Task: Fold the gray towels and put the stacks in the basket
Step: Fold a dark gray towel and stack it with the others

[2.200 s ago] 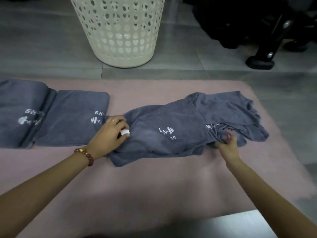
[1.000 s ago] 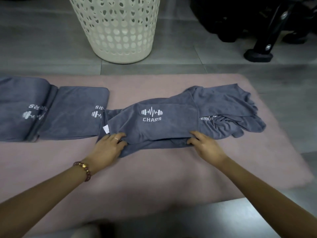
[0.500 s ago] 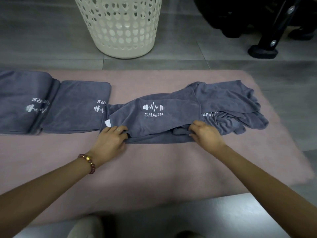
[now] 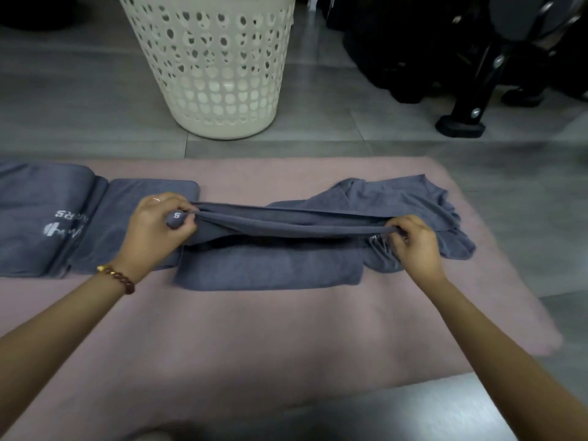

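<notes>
A gray towel [image 4: 270, 268] lies in the middle of the pink mat [image 4: 254, 338], its upper layers lifted into a taut fold. My left hand [image 4: 159, 224] grips the fold's left end and my right hand [image 4: 413, 243] pinches its right end. Behind my right hand sits a crumpled gray towel [image 4: 413, 198]. A folded gray towel [image 4: 127, 211] lies flat at the left, partly under my left hand, with a thicker folded gray stack [image 4: 35, 218] beside it at the mat's left edge. The cream perforated basket [image 4: 216, 68] stands on the floor beyond the mat.
Gray tiled floor [image 4: 381, 138] surrounds the mat. Black equipment with a metal leg and foot [image 4: 461, 122] stands at the back right. A pale object shows at the bottom edge near me.
Both hands have lifted the towel's near edge off the mat and pulled it taut between them; the CHARS logo face has turned out of sight.
</notes>
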